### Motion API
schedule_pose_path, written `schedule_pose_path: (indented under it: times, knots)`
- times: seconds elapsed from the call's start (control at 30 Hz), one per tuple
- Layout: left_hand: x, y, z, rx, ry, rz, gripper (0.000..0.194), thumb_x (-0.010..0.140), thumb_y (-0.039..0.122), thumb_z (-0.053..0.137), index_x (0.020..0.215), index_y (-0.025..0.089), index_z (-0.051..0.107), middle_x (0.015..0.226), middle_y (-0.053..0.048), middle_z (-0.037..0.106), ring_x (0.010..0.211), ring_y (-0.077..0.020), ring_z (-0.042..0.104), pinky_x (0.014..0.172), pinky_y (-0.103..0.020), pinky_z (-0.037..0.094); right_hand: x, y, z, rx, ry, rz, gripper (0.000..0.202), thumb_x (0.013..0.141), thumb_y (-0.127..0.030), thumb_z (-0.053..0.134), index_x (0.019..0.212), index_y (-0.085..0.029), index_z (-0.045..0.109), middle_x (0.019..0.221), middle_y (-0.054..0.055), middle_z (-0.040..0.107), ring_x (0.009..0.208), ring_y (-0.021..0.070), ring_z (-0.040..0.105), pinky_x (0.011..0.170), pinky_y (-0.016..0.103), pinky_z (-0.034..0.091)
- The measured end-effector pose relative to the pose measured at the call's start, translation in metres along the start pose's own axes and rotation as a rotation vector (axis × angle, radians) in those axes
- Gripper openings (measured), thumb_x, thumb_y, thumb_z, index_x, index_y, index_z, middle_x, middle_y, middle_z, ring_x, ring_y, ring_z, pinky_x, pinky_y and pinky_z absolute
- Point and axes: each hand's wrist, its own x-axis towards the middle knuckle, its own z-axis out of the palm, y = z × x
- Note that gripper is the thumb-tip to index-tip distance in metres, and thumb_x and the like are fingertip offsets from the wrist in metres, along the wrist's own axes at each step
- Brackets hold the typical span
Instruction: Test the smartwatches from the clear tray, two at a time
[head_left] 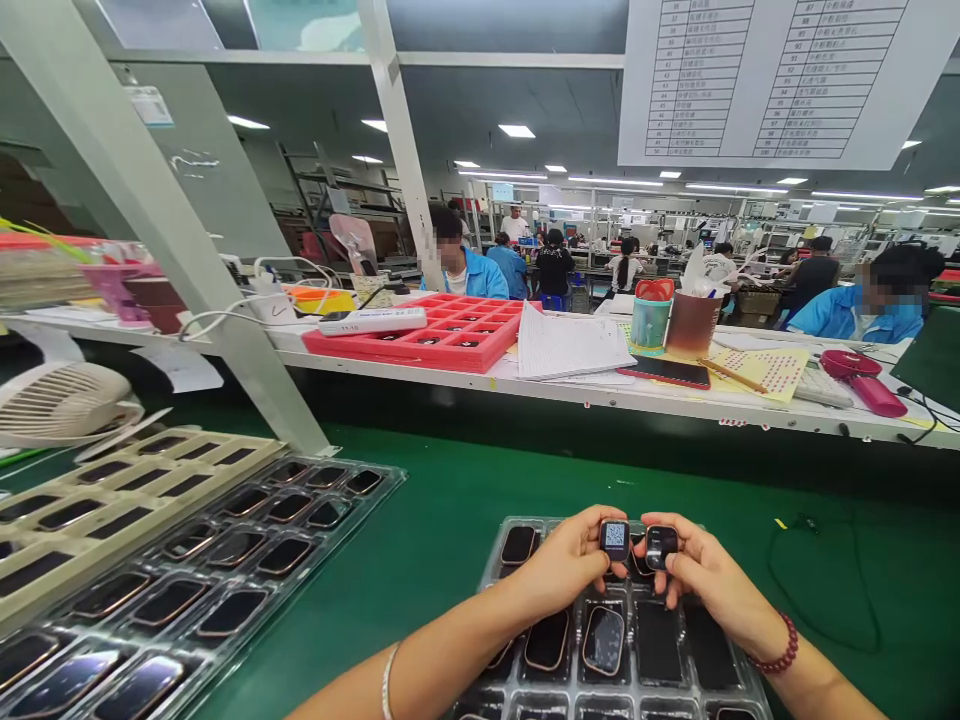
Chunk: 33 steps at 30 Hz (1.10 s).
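My left hand [574,558] is closed on a smartwatch body [614,540] whose lit screen shows a QR-like code. Beside it, my right hand [701,567] grips a second smartwatch body [661,548] with small text on a dark screen. Both are held upright, close together, over a clear plastic tray [516,705]. In its compartments lie several watch bodies with dark glass faces, one of them [603,640] just below my hands. Some compartments look dark with no rim visible. My forearms hide part of the tray.
At left lie another clear tray [386,482] of watches and a beige tray [259,470]. A white fan [60,400] stands beyond. The shelf ahead holds a red foam tray [480,355], papers [570,345], cups and a phone [667,372]. A thin cable [817,640] lies at right. People sit beyond.
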Motion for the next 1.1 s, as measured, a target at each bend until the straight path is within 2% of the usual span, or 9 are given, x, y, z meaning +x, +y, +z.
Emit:
schedule_pose_path:
  times: [0.17, 0.27, 0.33, 0.5, 0.6, 0.7, 0.83, 1.1]
  knots:
    - [0.0008, 0.0016, 0.0004, 0.052, -0.013, 0.013, 0.028, 0.073, 0.017, 0.05, 0.101, 0.015, 0.05, 0.087, -0.006, 0.062, 0.07, -0.0155, 0.063, 0.05, -0.02, 0.042, 0.002, 0.0, 0.0045, -0.037, 0.007, -0.038, 0.03, 0.078, -0.027, 0.058, 0.107, -0.019, 0.055, 0.094, 0.006, 0.063, 0.057, 0.0103, 0.057, 0.048, 0.023, 0.047]
    - [-0.001, 0.0039, -0.0005, 0.059, -0.011, 0.013, 0.028, 0.077, 0.031, 0.053, 0.099, 0.014, 0.052, 0.086, -0.007, 0.062, 0.066, -0.0157, 0.063, 0.049, -0.021, 0.042, 0.0024, 0.0005, 0.0051, -0.034, -0.001, -0.049, 0.027, 0.081, -0.033, 0.056, 0.103, -0.018, 0.056, 0.089, 0.006, 0.065, 0.053, 0.0095, 0.056, 0.047, 0.022, 0.046]
    - [-0.0022, 0.0044, -0.0014, 0.067, 0.0, 0.006, 0.028, 0.077, 0.035, 0.053, 0.095, 0.013, 0.052, 0.084, -0.007, 0.063, 0.063, -0.0149, 0.063, 0.048, -0.02, 0.04, 0.0025, 0.0013, 0.004, -0.023, 0.008, -0.062, 0.027, 0.083, -0.037, 0.054, 0.1, -0.017, 0.057, 0.084, 0.006, 0.065, 0.049, 0.0084, 0.055, 0.046, 0.022, 0.045]
    - [-0.0037, 0.0035, -0.0023, 0.061, -0.002, 0.024, 0.028, 0.076, 0.034, 0.054, 0.096, 0.013, 0.052, 0.084, -0.007, 0.062, 0.065, -0.0158, 0.064, 0.048, -0.02, 0.04, 0.0014, 0.0018, 0.0021, -0.023, 0.014, -0.08, 0.027, 0.084, -0.038, 0.053, 0.1, -0.017, 0.057, 0.083, 0.005, 0.065, 0.049, 0.0086, 0.054, 0.046, 0.022, 0.045]
    - [-0.0043, 0.0035, -0.0016, 0.054, -0.005, 0.026, 0.028, 0.074, 0.025, 0.056, 0.099, 0.014, 0.051, 0.085, -0.006, 0.062, 0.072, -0.0172, 0.064, 0.052, -0.021, 0.043, -0.0002, -0.0005, 0.0034, -0.066, -0.005, -0.095, 0.029, 0.08, -0.035, 0.058, 0.104, -0.019, 0.055, 0.091, 0.006, 0.064, 0.058, 0.0114, 0.058, 0.049, 0.023, 0.046]
    - [-0.005, 0.0042, -0.001, 0.057, 0.014, 0.006, 0.03, 0.071, 0.019, 0.056, 0.101, 0.015, 0.051, 0.084, -0.004, 0.062, 0.07, -0.0153, 0.064, 0.053, -0.02, 0.042, -0.0009, -0.0026, 0.0053, -0.134, 0.003, -0.091, 0.027, 0.082, -0.034, 0.056, 0.103, -0.018, 0.054, 0.09, 0.006, 0.064, 0.057, 0.0108, 0.057, 0.049, 0.023, 0.046]
    - [-0.0054, 0.0042, -0.0011, 0.086, 0.024, 0.003, 0.024, 0.075, 0.021, 0.053, 0.097, 0.014, 0.053, 0.082, -0.004, 0.062, 0.062, -0.0123, 0.063, 0.05, -0.019, 0.039, -0.0001, -0.002, 0.0059, -0.177, -0.003, -0.082, 0.025, 0.084, -0.036, 0.053, 0.101, -0.017, 0.054, 0.087, 0.005, 0.063, 0.053, 0.0096, 0.056, 0.048, 0.022, 0.046]
    - [-0.0047, 0.0014, -0.003, 0.129, 0.036, 0.012, 0.022, 0.075, 0.019, 0.051, 0.097, 0.014, 0.054, 0.084, -0.005, 0.063, 0.063, -0.0132, 0.063, 0.051, -0.02, 0.039, -0.0006, 0.0015, 0.0043, -0.173, -0.012, -0.069, 0.026, 0.084, -0.036, 0.053, 0.101, -0.017, 0.054, 0.087, 0.006, 0.063, 0.054, 0.0096, 0.055, 0.05, 0.023, 0.046]
